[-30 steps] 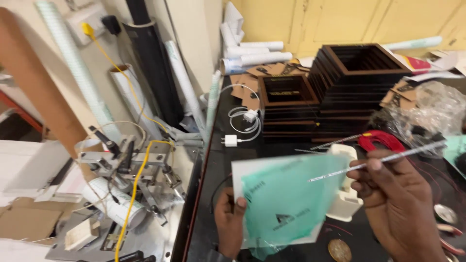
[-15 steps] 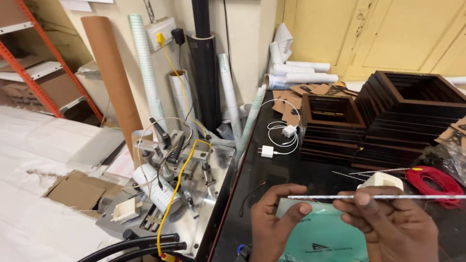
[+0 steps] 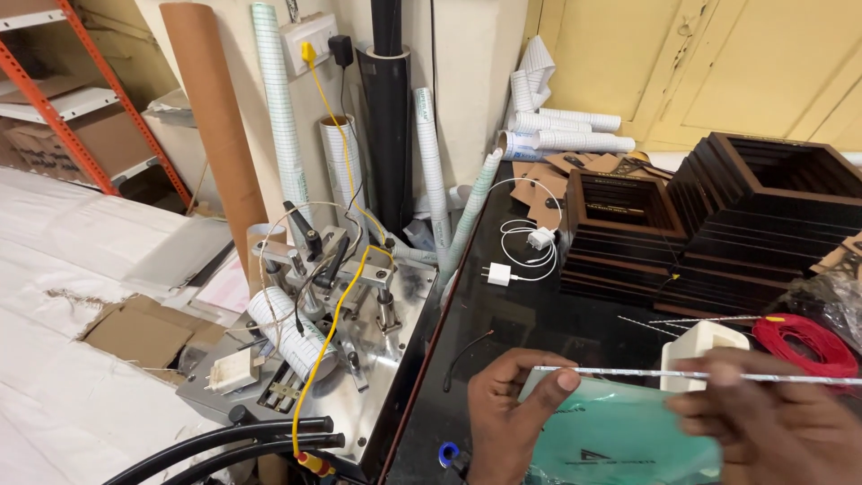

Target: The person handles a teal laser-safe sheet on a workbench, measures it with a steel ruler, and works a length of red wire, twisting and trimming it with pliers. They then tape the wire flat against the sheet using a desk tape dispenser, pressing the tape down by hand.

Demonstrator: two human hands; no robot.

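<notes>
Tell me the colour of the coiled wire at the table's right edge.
Red: the coiled wire lies beside a white block, clearest in the head view.

Teal sheet [image 3: 620, 431], white speckled strip [image 3: 700, 374], red wire coil [image 3: 804, 343] — yellow cable [image 3: 332, 310], black table [image 3: 539, 314].
</notes>
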